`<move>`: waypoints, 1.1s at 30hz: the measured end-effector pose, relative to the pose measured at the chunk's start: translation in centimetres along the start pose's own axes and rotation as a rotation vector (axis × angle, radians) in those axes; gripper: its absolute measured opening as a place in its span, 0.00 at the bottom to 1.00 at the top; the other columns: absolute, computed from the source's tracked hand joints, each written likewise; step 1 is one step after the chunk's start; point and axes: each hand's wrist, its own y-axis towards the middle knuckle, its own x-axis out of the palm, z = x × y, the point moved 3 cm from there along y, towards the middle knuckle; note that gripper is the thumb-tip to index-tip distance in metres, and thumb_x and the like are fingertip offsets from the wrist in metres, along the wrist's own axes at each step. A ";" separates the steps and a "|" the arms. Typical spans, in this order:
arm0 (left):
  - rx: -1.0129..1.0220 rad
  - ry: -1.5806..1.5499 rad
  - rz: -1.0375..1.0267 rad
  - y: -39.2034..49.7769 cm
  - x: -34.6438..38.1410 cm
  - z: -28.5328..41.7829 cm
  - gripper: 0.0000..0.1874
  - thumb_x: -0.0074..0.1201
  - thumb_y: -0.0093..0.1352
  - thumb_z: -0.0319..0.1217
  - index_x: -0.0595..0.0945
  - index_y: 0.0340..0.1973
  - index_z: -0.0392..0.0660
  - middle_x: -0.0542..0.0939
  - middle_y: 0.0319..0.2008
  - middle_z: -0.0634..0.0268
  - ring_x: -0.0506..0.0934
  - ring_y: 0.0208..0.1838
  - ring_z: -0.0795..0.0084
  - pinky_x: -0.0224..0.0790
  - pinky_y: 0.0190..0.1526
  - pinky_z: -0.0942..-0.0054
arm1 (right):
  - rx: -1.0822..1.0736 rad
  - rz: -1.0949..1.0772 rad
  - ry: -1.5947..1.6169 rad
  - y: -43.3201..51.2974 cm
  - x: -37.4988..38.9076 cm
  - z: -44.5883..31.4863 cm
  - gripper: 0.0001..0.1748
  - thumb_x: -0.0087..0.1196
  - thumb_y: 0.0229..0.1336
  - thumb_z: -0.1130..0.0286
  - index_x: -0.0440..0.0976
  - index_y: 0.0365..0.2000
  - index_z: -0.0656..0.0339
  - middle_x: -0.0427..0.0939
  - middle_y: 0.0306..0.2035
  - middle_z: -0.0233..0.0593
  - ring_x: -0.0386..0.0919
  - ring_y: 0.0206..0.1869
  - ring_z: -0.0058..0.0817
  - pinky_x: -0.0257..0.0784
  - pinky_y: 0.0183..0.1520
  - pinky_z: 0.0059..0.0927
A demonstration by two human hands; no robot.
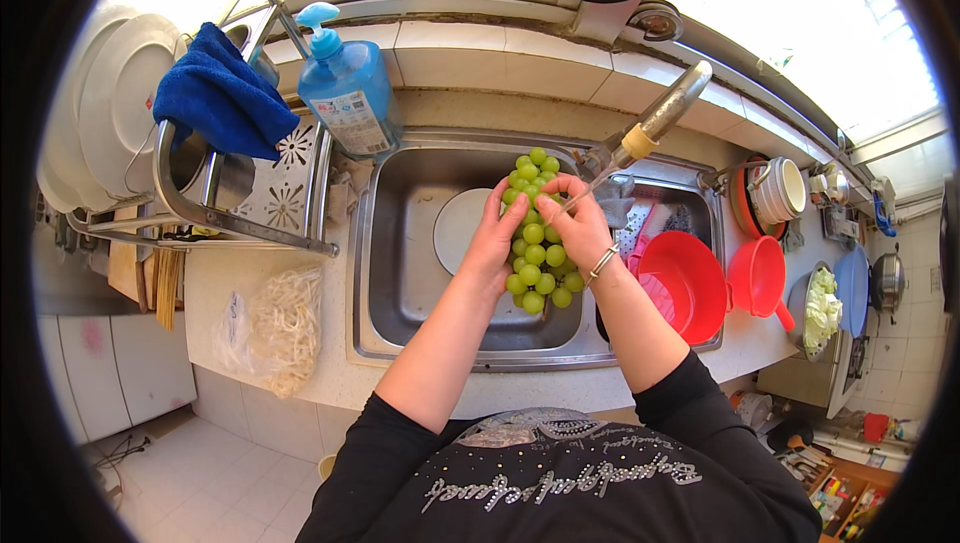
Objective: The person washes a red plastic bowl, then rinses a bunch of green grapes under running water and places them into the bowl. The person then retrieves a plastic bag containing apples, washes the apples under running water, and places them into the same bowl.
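Note:
A bunch of green grapes (535, 258) is held up over the large basin of a stainless steel sink (405, 243). My left hand (495, 235) grips the bunch from its left side, thumb on the upper grapes. On the other side, my right hand (577, 220) has hold of it too, with a bracelet at the wrist. Water runs from the faucet (667, 114) in a thin stream onto my right hand and the grapes. Behind my left hand, a white round plate or lid (459, 232) lies on the basin floor, partly hidden.
In the smaller basin at right sits a red plastic basin (686, 288), beside a red ladle (757, 280). A bowl of cabbage leaves (821, 310) stands farther right. Left are a bag of bean sprouts (281, 329), a blue soap bottle (352, 93) and a metal rack (247, 220) with a blue cloth (221, 93).

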 end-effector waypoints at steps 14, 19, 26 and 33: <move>-0.030 -0.066 0.022 -0.1 -1.0 -0.4 0.34 0.53 0.70 0.43 0.56 0.67 0.51 0.66 0.62 0.58 0.68 0.62 0.63 0.66 0.58 0.63 | -0.042 -0.168 0.153 -0.1 -0.4 -0.3 0.13 0.53 0.62 0.66 0.74 0.44 0.61 0.65 0.58 0.42 0.67 0.57 0.30 0.62 0.61 0.31; 0.017 -0.101 -0.006 0.7 -1.3 -0.8 0.34 0.51 0.71 0.44 0.56 0.67 0.51 0.66 0.61 0.58 0.68 0.61 0.63 0.66 0.58 0.63 | -0.031 -0.104 0.175 -0.2 -0.3 0.8 0.20 0.58 0.57 0.63 0.72 0.47 0.63 0.68 0.56 0.45 0.68 0.58 0.35 0.62 0.61 0.33; 0.151 0.016 0.152 -0.1 -0.5 -1.4 0.35 0.51 0.71 0.43 0.52 0.68 0.50 0.65 0.61 0.56 0.68 0.61 0.63 0.65 0.58 0.64 | -0.175 -0.056 -0.401 -2.3 0.5 -3.5 0.29 0.63 0.48 0.60 0.67 0.48 0.64 0.71 0.48 0.49 0.72 0.51 0.44 0.68 0.55 0.37; 0.094 -0.005 0.163 -0.5 0.5 -1.0 0.33 0.50 0.72 0.42 0.54 0.67 0.52 0.66 0.61 0.56 0.69 0.61 0.62 0.67 0.57 0.63 | 0.003 -0.048 -0.247 -1.2 -0.8 -1.8 0.21 0.61 0.53 0.62 0.70 0.43 0.63 0.74 0.44 0.46 0.74 0.48 0.39 0.70 0.51 0.35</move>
